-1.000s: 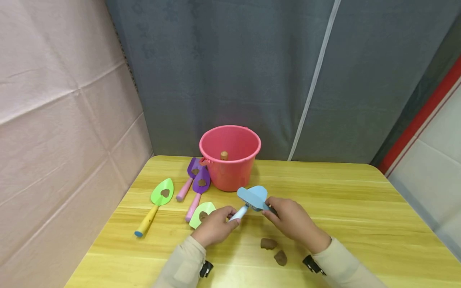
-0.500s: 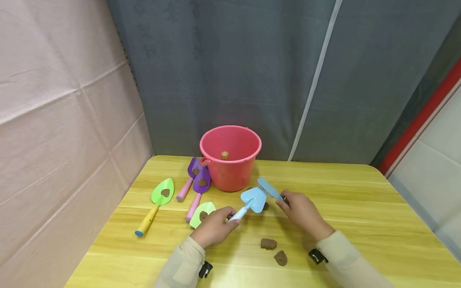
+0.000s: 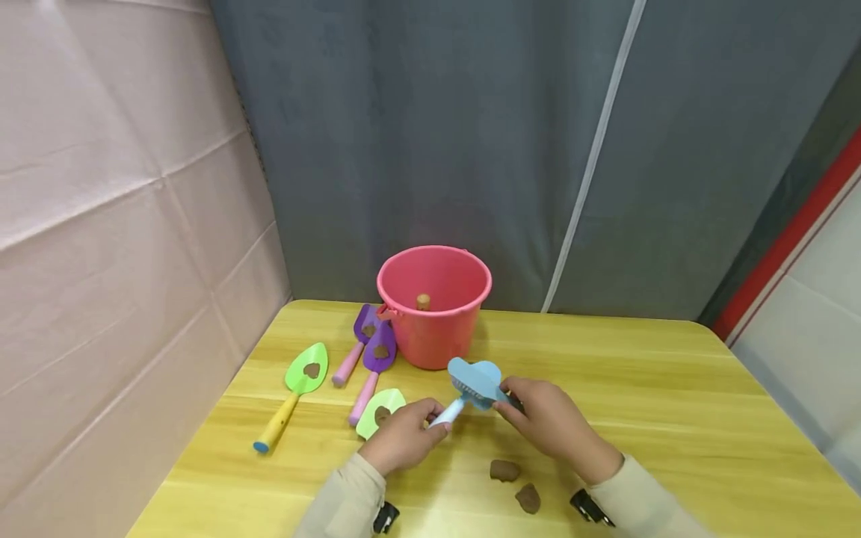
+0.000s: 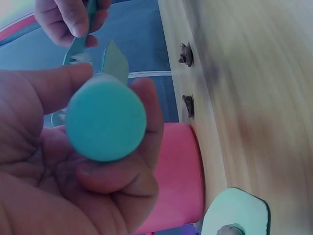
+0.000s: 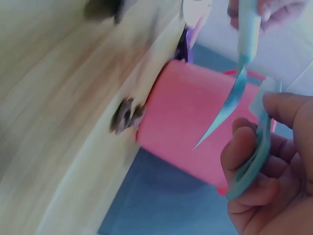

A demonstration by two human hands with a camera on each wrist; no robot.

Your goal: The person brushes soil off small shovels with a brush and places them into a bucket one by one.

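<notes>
My left hand (image 3: 403, 437) grips the pale handle of a light blue trowel (image 3: 449, 412), held above the table; the handle's round teal end faces the left wrist view. With fingers and thumb, my right hand (image 3: 548, 418) pinches a blue brush (image 3: 471, 379) near its handle end. The brush lies across the trowel's blade, its bristles turned toward it and hiding much of it. Whether bristles and blade touch is hard to tell. Nearer the front, two brown clay-like lumps, one a short block (image 3: 504, 470) and one rounder piece (image 3: 528, 498), lie on the tabletop.
A pink bucket (image 3: 433, 344) stands behind the hands, a wooden stick end (image 3: 422, 302) showing inside. To its left lie a green trowel (image 3: 306, 368), two purple trowels (image 3: 380, 340) and a pale green one (image 3: 392, 401) partly behind my left hand, each bearing a brown lump.
The brush slid off to the blade's right edge half a second ago and is now back across it, with my right hand returning leftward. My left hand keeps its hold on the trowel.
</notes>
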